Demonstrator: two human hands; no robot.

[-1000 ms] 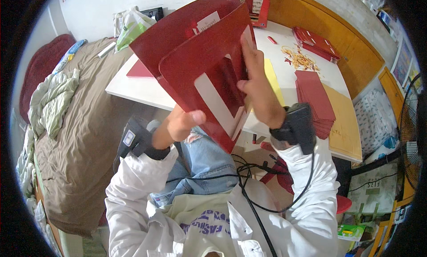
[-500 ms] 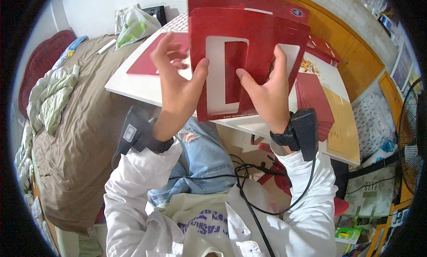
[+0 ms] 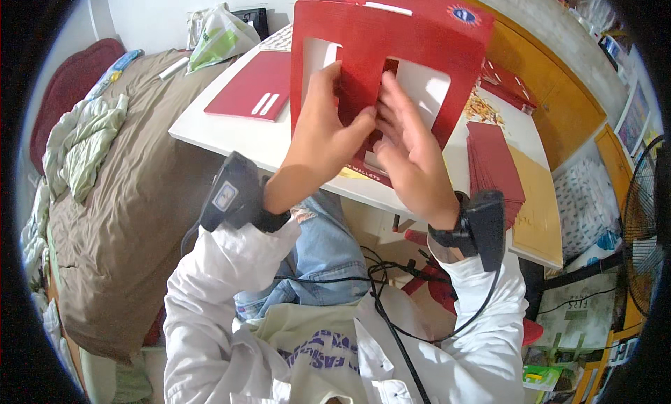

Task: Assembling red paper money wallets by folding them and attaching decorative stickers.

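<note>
A red cardboard box (image 3: pixel 461 75) with two cut-out windows stands upright over the white table, facing me. White interior and darker red pieces show through the windows. My left hand (image 3: pixel 325 142) lies against its front, fingertips by the left window's inner edge and thumb stretched toward the middle. Opposite it, my right hand (image 3: pixel 416 156) has long, straight fingers beside the right window's inner edge, its thumb apart from them. Both hands look open; whether any fingertip goes inside a window I cannot tell.
On the white table (image 3: pixel 203 117) lie a flat red card sheet (image 3: pixel 244 89), a stack of dark red wallets (image 3: pixel 493 166), a tan folder (image 3: pixel 538 201) and another red box (image 3: pixel 514 86). A bed (image 3: pixel 133 215) stands left, a fan (image 3: pixel 643 222) right. Black cables (image 3: pixel 381 271) hang across my lap.
My left hand has come from the box's left side onto its front. The right hand has shifted left, its fingers now straight. The box has turned and leans differently, showing more of its top.
</note>
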